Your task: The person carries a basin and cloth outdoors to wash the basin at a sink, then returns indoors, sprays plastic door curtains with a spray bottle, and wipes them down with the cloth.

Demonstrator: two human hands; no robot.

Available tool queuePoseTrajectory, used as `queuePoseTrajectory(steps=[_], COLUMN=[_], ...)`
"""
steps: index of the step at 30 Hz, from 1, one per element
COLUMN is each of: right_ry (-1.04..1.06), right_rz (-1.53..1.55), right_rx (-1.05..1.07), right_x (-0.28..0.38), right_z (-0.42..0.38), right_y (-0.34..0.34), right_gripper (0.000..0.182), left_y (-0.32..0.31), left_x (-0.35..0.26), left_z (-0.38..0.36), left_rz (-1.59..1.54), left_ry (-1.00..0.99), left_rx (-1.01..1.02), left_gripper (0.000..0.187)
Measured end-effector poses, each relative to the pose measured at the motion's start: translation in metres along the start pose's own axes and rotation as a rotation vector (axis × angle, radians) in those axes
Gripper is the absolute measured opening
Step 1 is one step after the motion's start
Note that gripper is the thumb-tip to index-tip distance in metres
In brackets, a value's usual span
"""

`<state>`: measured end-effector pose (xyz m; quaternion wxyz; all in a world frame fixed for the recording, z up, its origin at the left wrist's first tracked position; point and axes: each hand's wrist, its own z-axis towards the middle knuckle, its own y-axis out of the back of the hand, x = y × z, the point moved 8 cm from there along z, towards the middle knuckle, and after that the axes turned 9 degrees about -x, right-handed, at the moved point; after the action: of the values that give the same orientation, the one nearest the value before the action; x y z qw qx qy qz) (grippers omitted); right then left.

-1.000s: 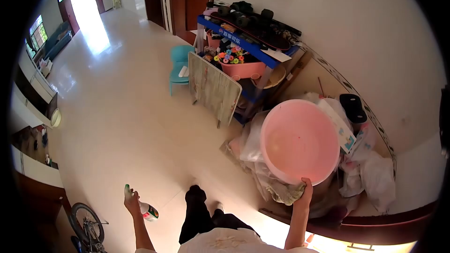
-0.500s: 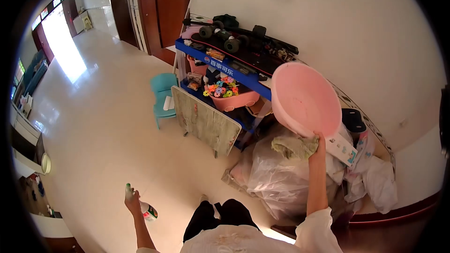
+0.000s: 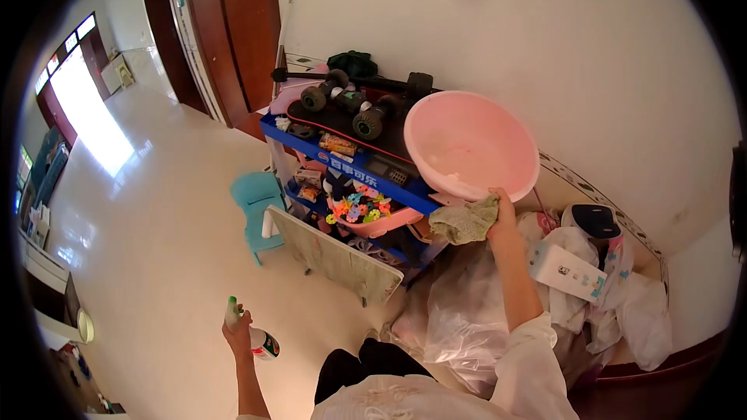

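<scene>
My left hand (image 3: 239, 330) is wrapped round the neck of a spray bottle (image 3: 264, 344) with a green nozzle, held low over the floor. A greenish cloth (image 3: 465, 222) hangs from my right hand (image 3: 502, 214), which is closed at the near rim of a pink basin (image 3: 471, 144). The basin is tilted, with its inside facing me, at the right end of a blue shelf (image 3: 354, 171). On the shelf's top, left of the basin, lies an upturned skateboard (image 3: 342, 120).
A folded board (image 3: 334, 257) leans before the shelf, beside a teal chair (image 3: 258, 210). Plastic bags (image 3: 467, 319) and a white box (image 3: 566, 272) are heaped at the right. A flower-filled pink bin (image 3: 381, 224) sits on a lower shelf.
The view has shifted. My right hand, the cloth and the basin have moved left, and the basin now overlaps the shelf's right end. The spray bottle is still in my left hand.
</scene>
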<state>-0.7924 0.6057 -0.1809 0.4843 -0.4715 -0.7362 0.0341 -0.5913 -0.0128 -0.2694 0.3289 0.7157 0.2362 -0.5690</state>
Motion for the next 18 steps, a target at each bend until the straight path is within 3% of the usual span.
queuePoseTrajectory(steps=[9, 11, 15, 18], right_ry=[-0.051, -0.075, -0.032, 0.001], right_rz=[0.023, -0.036, -0.042, -0.021], right_rx=[-0.057, 0.011, -0.046, -0.036], right_x=[-0.032, -0.034, -0.034, -0.030], right_z=[0.029, 0.024, 0.038, 0.005], right_y=[-0.027, -0.041, -0.029, -0.044], right_gripper=[0.037, 0.054, 0.057, 0.047], left_y=[-0.066, -0.090, -0.149, -0.204], left_x=[-0.022, -0.033, -0.061, -0.092], left_z=[0.057, 0.070, 0.090, 0.085], left_rz=[0.059, 0.090, 0.049, 0.027], left_ry=[-0.040, -0.082, -0.153, -0.249], left_rx=[0.125, 0.218, 0.373, 0.573], left_gripper=[0.039, 0.040, 0.037, 0.031])
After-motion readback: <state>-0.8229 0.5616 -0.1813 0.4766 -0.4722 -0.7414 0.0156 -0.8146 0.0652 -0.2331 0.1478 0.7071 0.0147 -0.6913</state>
